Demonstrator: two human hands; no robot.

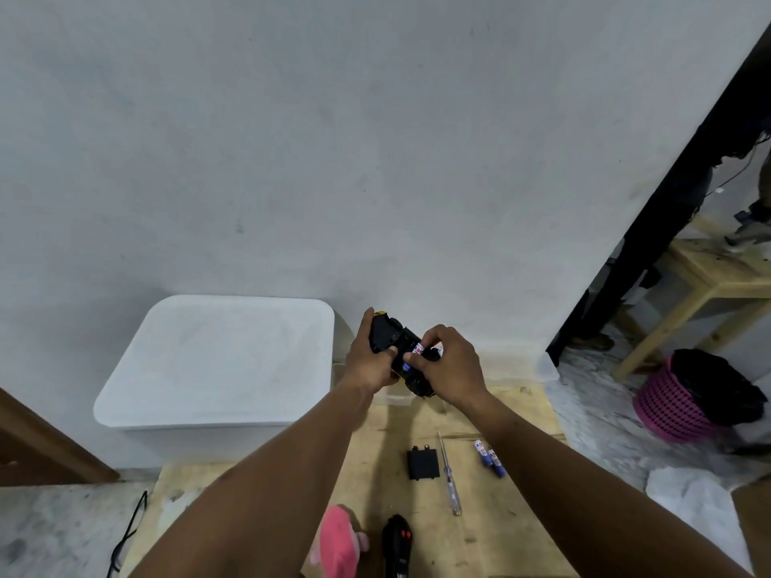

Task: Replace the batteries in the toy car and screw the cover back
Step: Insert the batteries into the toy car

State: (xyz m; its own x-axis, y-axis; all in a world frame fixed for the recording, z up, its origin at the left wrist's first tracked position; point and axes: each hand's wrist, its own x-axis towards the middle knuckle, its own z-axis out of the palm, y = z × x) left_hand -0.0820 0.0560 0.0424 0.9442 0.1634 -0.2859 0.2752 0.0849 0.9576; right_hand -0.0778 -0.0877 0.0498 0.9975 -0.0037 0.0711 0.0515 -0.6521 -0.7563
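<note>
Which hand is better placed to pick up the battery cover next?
Right hand, once its battery is seated: left hand grips the toy car; the cover lies nearer the right.

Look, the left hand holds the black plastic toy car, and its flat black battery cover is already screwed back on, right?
No. The head view shows the flat black battery cover lying loose on the wooden table, beside the thin clear-handled screwdriver. The left hand does hold the black plastic toy car.

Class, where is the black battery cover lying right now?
In the head view, the battery cover lies on the wooden table, just left of the screwdriver.
</note>
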